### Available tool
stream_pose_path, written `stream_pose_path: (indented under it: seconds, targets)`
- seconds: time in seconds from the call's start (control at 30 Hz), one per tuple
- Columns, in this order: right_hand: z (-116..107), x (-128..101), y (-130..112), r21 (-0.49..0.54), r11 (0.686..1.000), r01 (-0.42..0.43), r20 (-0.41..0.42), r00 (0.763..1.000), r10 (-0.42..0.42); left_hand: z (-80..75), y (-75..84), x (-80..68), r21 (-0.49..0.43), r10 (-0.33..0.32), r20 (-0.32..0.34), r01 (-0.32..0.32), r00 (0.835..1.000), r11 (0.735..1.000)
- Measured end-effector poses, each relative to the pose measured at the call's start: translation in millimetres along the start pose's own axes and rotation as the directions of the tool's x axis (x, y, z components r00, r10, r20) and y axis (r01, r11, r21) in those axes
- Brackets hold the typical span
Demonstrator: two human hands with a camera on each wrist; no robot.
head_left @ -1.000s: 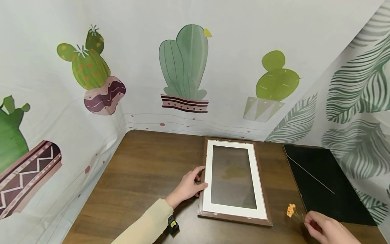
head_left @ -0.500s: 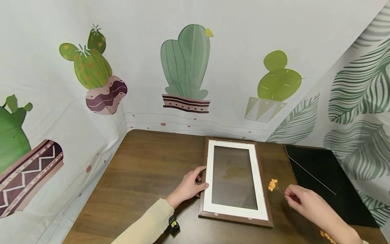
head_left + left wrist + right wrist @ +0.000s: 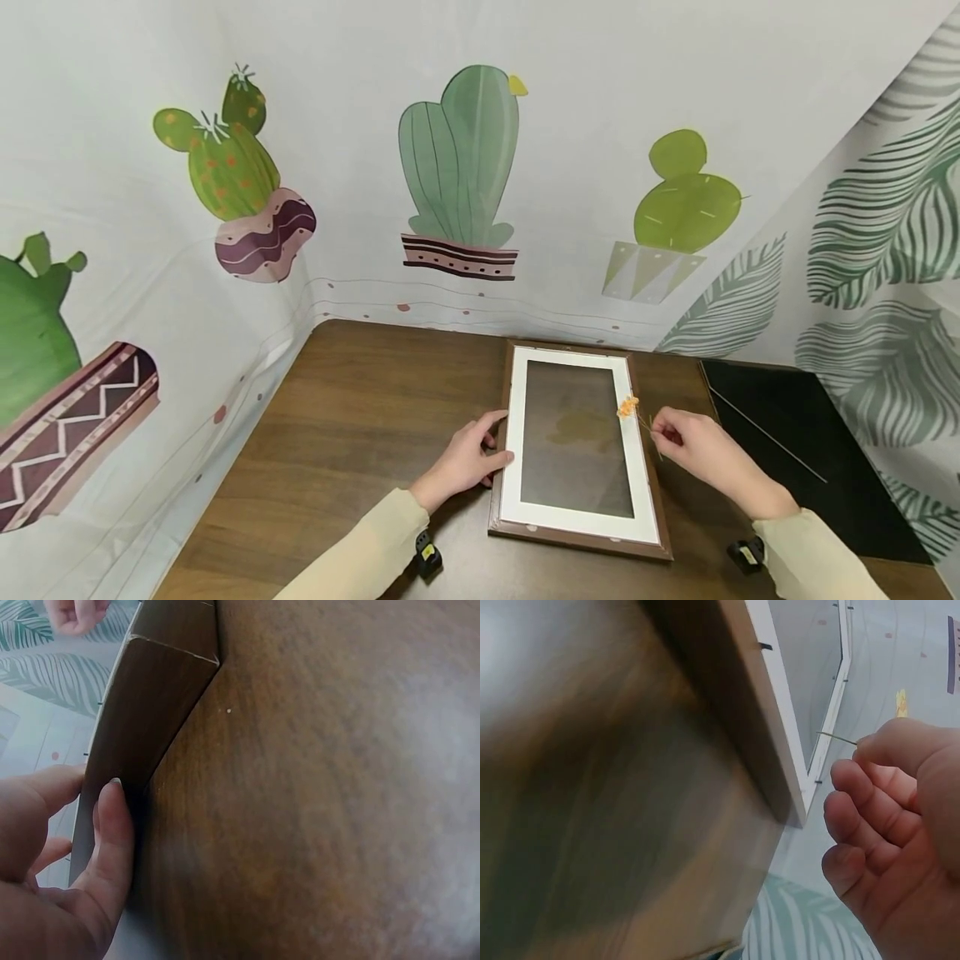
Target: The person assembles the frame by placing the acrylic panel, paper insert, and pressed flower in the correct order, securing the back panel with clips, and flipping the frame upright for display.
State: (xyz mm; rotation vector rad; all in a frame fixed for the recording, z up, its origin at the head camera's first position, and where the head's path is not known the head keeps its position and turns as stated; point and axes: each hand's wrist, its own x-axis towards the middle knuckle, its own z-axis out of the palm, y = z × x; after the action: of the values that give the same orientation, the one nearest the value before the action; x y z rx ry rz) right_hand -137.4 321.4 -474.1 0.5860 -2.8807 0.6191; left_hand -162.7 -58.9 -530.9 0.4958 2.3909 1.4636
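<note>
A brown picture frame with a white mat and a clear pane lies flat on the wooden table. At its left side my left hand grips the edge, thumb on top and fingertips against the outer side, as the left wrist view shows. Over the frame's right side, my right hand pinches the thin stem of a small orange flower. The blossom overlaps the mat in the head view. In the right wrist view the flower is partly hidden behind the thumb.
A black panel lies on the table to the right, with a thin pale rod across it. White fabric printed with cacti and leaves hangs behind the table and along its sides.
The right hand has carried the orange flower left and farther back, from beside the black panel to over the frame's right edge. The left hand stays on the frame.
</note>
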Motion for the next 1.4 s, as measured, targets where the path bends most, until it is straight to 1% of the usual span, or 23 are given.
stream_pose_path:
  seconds: [0.1,0.33,0.57,0.77,1.4]
  targets:
    - [4,11,-4,0.021,0.999,-0.030,0.030,0.999,0.029,0.2,-0.4,-0.2,0.001,0.003,-0.001,-0.003,1.000,1.000]
    - [17,28,-14,0.066,0.996,-0.061,0.069,0.996,0.057,1.3,-0.8,1.0,0.002,0.006,0.001,-0.006,1.000,1.000]
    - [36,39,-16,0.101,0.985,-0.142,0.106,0.986,0.131,-0.8,1.5,0.7,0.003,0.006,-0.005,-0.006,1.000,1.000]
    - [47,40,-15,0.097,0.979,-0.179,0.152,0.975,0.163,0.5,1.0,1.0,0.007,0.001,-0.005,-0.001,1.000,1.000]
    - [46,38,-13,0.059,0.979,-0.194,0.166,0.969,0.182,1.8,1.1,0.7,-0.001,0.000,-0.005,0.000,1.000,1.000]
